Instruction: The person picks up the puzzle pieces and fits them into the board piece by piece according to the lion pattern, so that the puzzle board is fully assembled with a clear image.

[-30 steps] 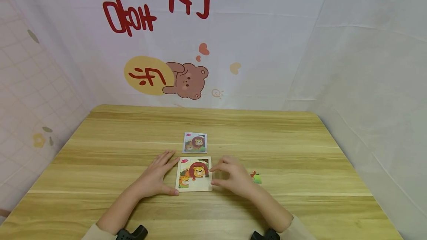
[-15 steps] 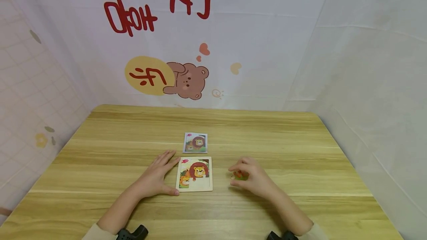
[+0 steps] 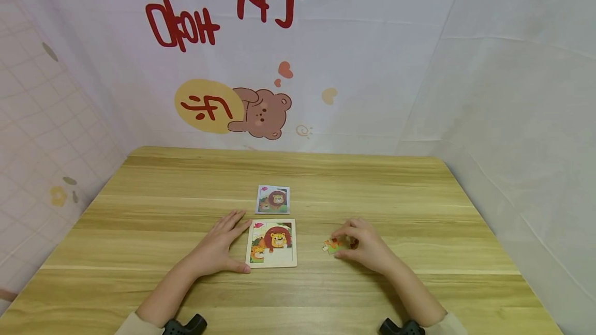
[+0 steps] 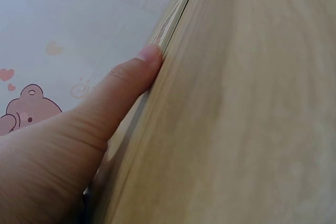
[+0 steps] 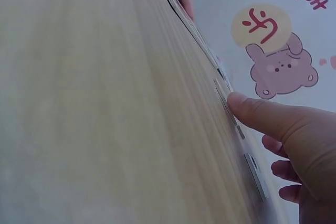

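A wooden puzzle board (image 3: 272,265) with a lion picture lies flat, its lower right part bare of pieces. My left hand (image 3: 219,247) rests at the board's left side, fingers spread, thumb at its lower left corner; in the left wrist view the thumb (image 4: 123,85) touches the board's edge. My right hand (image 3: 368,247) hovers low over loose puzzle pieces, thumb and fingers apart and bent. One orange and green puzzle piece (image 3: 332,246) lies by the fingertips. Another puzzle piece (image 3: 353,243) is partly hidden beneath the hand. The right wrist view shows the thumb (image 5: 262,115) close above a piece.
Behind the board lies a small card (image 3: 272,200) with the same lion picture. The wooden table (image 3: 186,169) is bordered at the back and sides by white cloth walls (image 3: 372,40) with printed bear and lettering.
My right hand has moved right, from the board's right edge to over the loose pieces, then slightly further right. The nearer piece has come into sight. My left hand stays put.
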{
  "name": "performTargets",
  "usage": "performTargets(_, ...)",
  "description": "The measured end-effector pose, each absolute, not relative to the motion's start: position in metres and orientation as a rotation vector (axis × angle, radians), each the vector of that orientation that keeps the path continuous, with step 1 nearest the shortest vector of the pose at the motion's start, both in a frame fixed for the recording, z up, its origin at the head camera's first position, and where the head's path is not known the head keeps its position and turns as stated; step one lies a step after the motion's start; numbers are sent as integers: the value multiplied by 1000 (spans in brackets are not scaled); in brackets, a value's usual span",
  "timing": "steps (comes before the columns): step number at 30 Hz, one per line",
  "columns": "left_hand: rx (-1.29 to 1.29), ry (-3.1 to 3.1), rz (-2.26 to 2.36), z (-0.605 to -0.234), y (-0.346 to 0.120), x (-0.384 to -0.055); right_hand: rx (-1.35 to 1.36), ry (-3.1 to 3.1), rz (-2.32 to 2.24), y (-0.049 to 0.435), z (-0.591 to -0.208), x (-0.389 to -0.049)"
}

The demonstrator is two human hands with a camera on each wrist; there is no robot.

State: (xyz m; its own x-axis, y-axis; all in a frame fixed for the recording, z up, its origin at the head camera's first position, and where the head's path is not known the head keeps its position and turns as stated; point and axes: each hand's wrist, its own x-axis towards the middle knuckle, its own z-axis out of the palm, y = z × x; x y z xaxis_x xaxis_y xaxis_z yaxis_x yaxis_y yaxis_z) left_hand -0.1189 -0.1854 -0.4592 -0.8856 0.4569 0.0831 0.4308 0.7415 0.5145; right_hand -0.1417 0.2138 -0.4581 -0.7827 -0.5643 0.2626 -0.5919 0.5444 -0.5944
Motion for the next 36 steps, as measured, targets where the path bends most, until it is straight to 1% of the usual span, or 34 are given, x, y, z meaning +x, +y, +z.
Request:
performTargets(8,741,2890,839,-459,-185,-119,971,-2789,1013,217,-460,-144)
performTargets(24,740,2887,844,-461,-185,-120,1000,-2734,1067,216,-466,-146)
performTargets(36,737,2893,839,-462,-185,-120,975,-2658,1071,199,-459,-138)
